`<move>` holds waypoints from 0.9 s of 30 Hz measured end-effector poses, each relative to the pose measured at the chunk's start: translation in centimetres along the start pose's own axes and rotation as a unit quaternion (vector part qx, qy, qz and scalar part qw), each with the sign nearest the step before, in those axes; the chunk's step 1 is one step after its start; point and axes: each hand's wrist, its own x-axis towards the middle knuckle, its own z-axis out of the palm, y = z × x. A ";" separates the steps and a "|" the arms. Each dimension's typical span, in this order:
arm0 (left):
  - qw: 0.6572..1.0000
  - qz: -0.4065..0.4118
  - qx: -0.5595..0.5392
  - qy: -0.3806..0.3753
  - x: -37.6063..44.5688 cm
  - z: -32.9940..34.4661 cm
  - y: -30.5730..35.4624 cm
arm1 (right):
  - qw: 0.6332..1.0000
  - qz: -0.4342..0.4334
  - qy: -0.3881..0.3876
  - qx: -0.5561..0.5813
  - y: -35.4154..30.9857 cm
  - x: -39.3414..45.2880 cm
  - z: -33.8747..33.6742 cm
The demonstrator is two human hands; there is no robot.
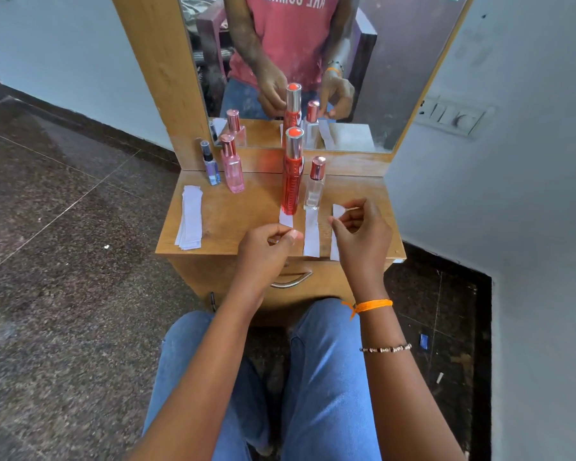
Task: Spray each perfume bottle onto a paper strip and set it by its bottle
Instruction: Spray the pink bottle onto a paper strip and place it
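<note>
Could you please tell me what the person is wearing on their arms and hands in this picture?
Both forearms are bare, with no sleeves reaching them. The right wrist carries an orange thread band tied with a loose end, and further up the forearm a thin beaded bracelet. The left hand and right hand show no gloves.

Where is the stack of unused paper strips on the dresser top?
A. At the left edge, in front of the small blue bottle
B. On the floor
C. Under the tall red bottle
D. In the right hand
A: the stack of strips lies at the left edge of the dresser top, in front of the small blue bottle.
</note>
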 end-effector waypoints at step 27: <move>0.984 0.079 -0.074 0.140 2.3 -6.3 -1.1 | 0.986 -0.106 -0.128 0.023 -7.1 -1.9 9.5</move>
